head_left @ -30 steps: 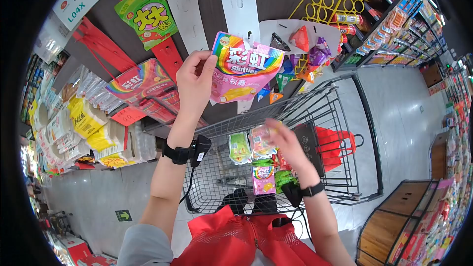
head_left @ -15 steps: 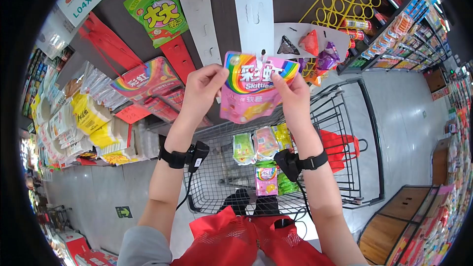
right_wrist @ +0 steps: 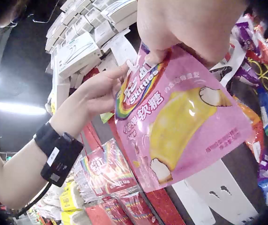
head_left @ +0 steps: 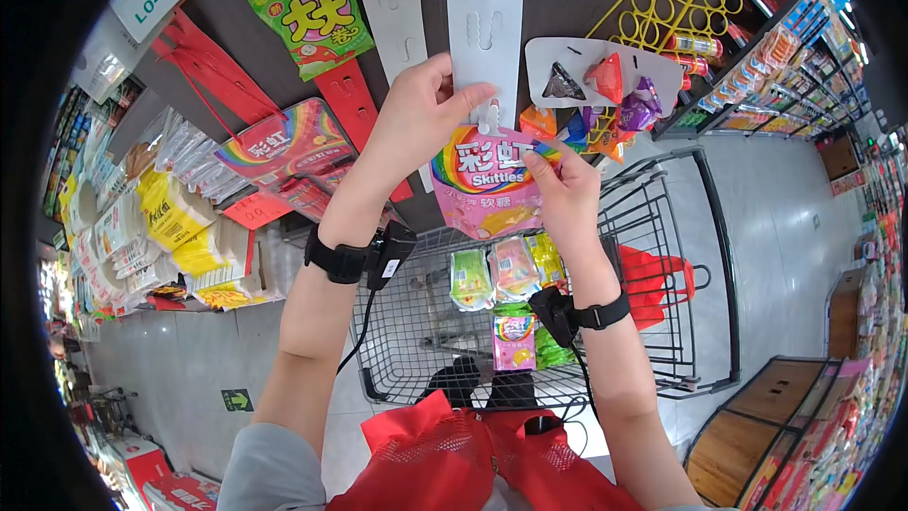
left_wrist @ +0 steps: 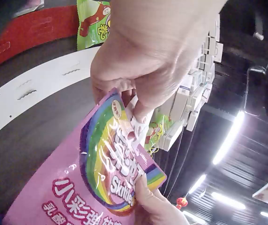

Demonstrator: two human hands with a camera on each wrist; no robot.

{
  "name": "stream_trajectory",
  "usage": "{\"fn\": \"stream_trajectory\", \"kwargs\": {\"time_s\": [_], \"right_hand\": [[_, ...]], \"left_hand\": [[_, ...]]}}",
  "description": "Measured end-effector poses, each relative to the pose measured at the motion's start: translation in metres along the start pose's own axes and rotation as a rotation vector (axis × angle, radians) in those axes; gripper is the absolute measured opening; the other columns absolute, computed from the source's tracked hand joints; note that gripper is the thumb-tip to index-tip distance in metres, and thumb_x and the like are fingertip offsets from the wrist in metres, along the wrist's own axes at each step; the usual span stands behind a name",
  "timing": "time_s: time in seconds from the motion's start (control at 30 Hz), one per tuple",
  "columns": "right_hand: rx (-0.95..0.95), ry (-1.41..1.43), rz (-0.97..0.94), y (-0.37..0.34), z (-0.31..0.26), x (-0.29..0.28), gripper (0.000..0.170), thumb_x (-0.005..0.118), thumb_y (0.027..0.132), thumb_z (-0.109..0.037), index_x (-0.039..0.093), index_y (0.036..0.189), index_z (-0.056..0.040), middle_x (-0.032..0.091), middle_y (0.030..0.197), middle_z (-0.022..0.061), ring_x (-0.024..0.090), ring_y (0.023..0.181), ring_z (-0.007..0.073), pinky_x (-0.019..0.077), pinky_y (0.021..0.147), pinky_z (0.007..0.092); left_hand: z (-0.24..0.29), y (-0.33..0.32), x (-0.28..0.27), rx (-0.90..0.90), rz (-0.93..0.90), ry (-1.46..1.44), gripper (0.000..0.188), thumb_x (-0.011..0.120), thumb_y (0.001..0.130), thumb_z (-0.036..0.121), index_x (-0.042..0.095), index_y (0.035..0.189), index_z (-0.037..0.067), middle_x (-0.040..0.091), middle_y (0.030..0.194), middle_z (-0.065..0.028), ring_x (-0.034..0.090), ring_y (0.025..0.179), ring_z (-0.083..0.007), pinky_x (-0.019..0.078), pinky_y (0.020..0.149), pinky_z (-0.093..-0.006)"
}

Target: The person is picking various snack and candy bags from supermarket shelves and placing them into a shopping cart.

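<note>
A pink Skittles candy bag (head_left: 487,194) hangs low on a white hanging strip (head_left: 484,14), the strip's hook tab showing at the bag's top edge. My left hand (head_left: 421,123) pinches the strip beside that tab, thumb in front and fingers partly hidden behind. The bag's upper right corner is held between thumb and fingers of my right hand (head_left: 570,194). In the left wrist view, the left hand (left_wrist: 138,51) is right at the bag's top hole, and the right thumb presses on the printed front. The right wrist view shows the bag's yellow candy picture below the right hand (right_wrist: 190,28).
Below stands a wire shopping cart (head_left: 397,341) with several candy packs (head_left: 511,270) and a red bag (head_left: 657,289). A green candy bag (head_left: 312,14) and another Skittles bag (head_left: 284,151) hang at left. Small colourful packs (head_left: 605,80) hang at right.
My right hand has risen from over the cart and taken the bag's corner. My left hand has let go of the bag's left corner and moved up onto the white strip.
</note>
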State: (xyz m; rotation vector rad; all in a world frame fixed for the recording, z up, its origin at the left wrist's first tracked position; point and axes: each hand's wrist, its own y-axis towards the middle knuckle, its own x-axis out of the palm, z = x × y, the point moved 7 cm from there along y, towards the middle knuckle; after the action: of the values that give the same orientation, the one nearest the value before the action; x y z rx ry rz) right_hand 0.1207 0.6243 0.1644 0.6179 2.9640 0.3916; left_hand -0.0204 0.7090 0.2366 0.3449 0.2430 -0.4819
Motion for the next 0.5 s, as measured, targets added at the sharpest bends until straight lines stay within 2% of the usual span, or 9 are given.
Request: {"fn": "stream_trajectory", "kwargs": {"time_s": [0.13,0.2,0.43,0.5], "right_hand": [[-0.054,-0.089,0.051,-0.003,-0.008,-0.007,0.015,0.06,0.077,-0.008,0.059,0.086,0.0045,0.057,0.065,0.0056,0.046,0.056,0.0058,0.0389,0.052,0.0209],[-0.094,-0.093,0.06,-0.006,-0.009,-0.008,0.015,0.061,0.076,-0.006,0.059,0.086,0.0048,0.055,0.063,0.0061,0.046,0.056,0.0063,0.0381,0.051,0.0215],[-0.133,-0.124,0.075,-0.012,-0.009,-0.005,0.013,0.063,0.074,-0.004,0.058,0.082,0.0039,0.052,0.06,0.0064,0.044,0.052,0.0076,0.0373,0.049,0.0233],[-0.214,-0.129,0.049,-0.013,-0.009,-0.003,0.012,0.064,0.073,-0.004,0.058,0.081,0.0033,0.051,0.059,0.0069,0.044,0.051,0.0095,0.0375,0.048,0.0242]], "left_hand": [[0.004,-0.01,0.009,0.012,-0.015,0.0,0.025,0.059,0.078,0.007,0.053,0.1,-0.005,0.061,0.087,-0.007,0.057,0.077,-0.0095,0.0473,0.069,-0.0238],[0.001,-0.012,0.009,0.087,0.023,0.0,0.023,0.062,0.076,0.01,0.056,0.093,-0.005,0.062,0.08,-0.0084,0.058,0.071,-0.0094,0.0474,0.063,-0.0239],[-0.003,-0.004,0.007,0.066,0.028,-0.023,0.023,0.062,0.076,0.008,0.056,0.093,-0.005,0.063,0.08,-0.0092,0.059,0.071,-0.011,0.0483,0.062,-0.0251],[-0.001,-0.003,0.006,0.087,0.018,0.031,0.023,0.062,0.075,0.009,0.055,0.092,-0.005,0.063,0.08,-0.0106,0.06,0.07,-0.0125,0.0483,0.062,-0.0258]]}}
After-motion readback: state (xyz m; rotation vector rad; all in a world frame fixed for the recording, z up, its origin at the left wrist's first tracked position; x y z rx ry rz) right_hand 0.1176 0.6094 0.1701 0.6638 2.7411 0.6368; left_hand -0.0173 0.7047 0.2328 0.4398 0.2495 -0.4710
